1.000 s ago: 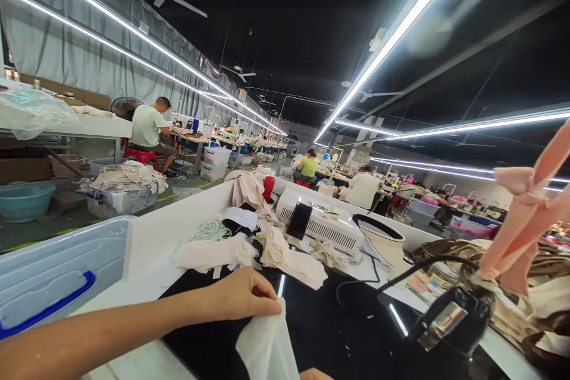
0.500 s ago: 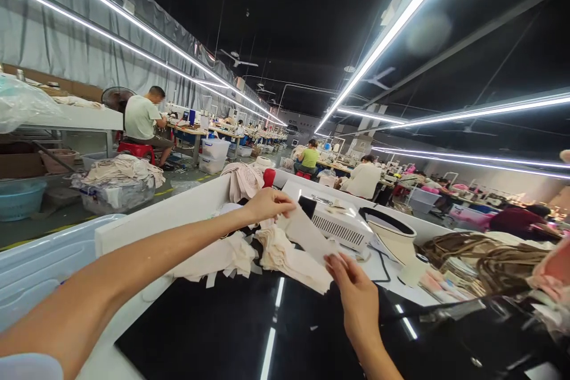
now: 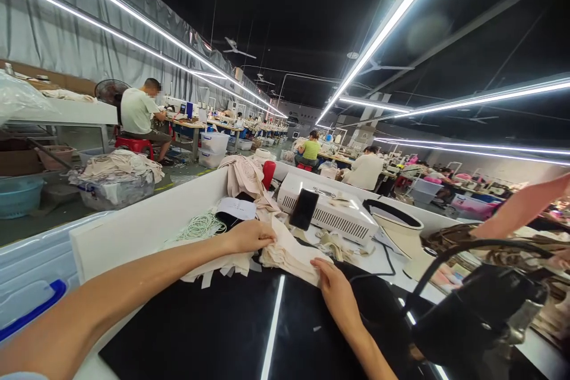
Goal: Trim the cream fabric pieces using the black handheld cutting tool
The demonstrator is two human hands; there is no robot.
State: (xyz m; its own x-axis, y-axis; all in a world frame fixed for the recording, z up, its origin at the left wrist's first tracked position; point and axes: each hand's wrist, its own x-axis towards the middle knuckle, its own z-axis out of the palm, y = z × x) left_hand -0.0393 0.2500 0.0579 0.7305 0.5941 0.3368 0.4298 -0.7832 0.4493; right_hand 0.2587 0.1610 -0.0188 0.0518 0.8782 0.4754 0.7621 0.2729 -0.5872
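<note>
**Both hands on the fabric stack**

Left hand (image 3: pixel 249 236) and right hand (image 3: pixel 333 288) both rest on a pile of cream fabric pieces (image 3: pixel 289 256) mid-frame, at the far edge of the bench's black mat (image 3: pixel 214 332). White machine (image 3: pixel 329 214) sits just behind, phone (image 3: pixel 303 209) leaning on it.

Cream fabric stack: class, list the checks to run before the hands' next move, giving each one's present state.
1. Left hand on the fabric stack: ok.
2. Right hand at the stack's near edge: ok.
3. Black mat in front of the stack bare: ok.
4. Phone off the stack: ok.
5. Black cable off the stack: ok.
6. Single piece gripped: cannot tell.
</note>
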